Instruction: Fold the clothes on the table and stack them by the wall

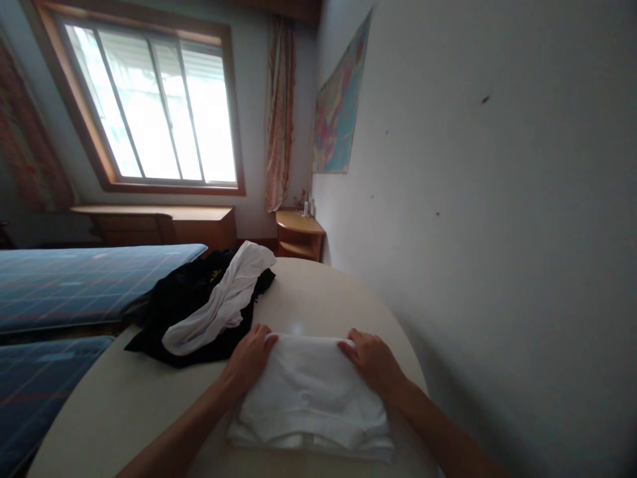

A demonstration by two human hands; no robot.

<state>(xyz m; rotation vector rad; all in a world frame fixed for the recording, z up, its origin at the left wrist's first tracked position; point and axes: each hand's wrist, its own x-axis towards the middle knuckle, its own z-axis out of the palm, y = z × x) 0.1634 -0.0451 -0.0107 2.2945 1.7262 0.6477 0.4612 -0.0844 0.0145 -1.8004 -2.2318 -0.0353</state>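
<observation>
A white garment (pixel 311 392), folded into a flat layered bundle, lies on the round cream table (pixel 318 292) in front of me. My left hand (pixel 251 355) grips its far left corner, thumb on top and fingers curled at the edge. At the far right corner, my right hand (pixel 373 362) pinches the cloth in the same way. Which kind of garment it is, I cannot tell. Left of my left hand rests a loose white cloth (pixel 223 309), crumpled over a black garment (pixel 174 299) with a small yellow mark.
Blue plaid mattresses (pixel 74 285) adjoin the table on the left. A bare wall (pixel 472 232) with a map (pixel 342 106) runs close along the right. Beyond the table stand a wooden corner shelf (pixel 301 222) and a desk (pixel 199 216) under the window (pixel 154 106).
</observation>
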